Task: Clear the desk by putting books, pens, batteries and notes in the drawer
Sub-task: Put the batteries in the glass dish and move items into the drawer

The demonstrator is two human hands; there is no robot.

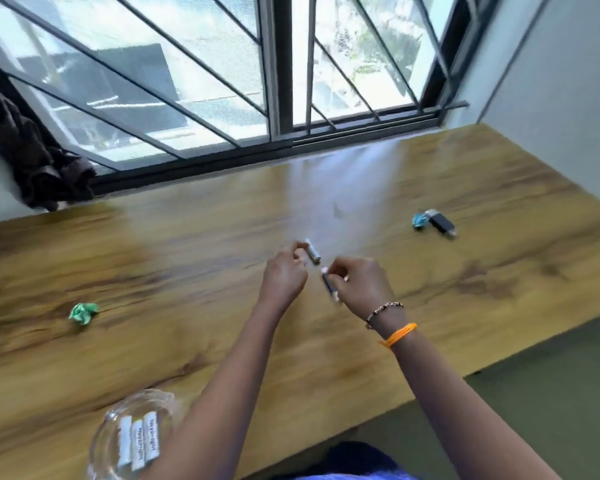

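Observation:
Two batteries are at the middle of the wooden desk point(187, 258). My left hand point(284, 271) pinches the end of a silver battery point(313, 251) with its fingertips. My right hand point(361, 282) is closed around a darker battery point(329, 285), which is tilted and motion-blurred. A glass bowl point(110, 417) at the near left edge holds three white batteries point(137, 439). A crumpled green note point(83, 312) lies on the left of the desk. A crumpled blue note point(420, 221) lies at the far right. No drawer is in view.
A black USB stick point(440, 221) lies beside the blue note. A barred window point(222, 81) runs along the desk's far edge, with a dark cloth point(32, 150) hanging at its left. The desk's near edge slants down to the right over green floor point(534, 393).

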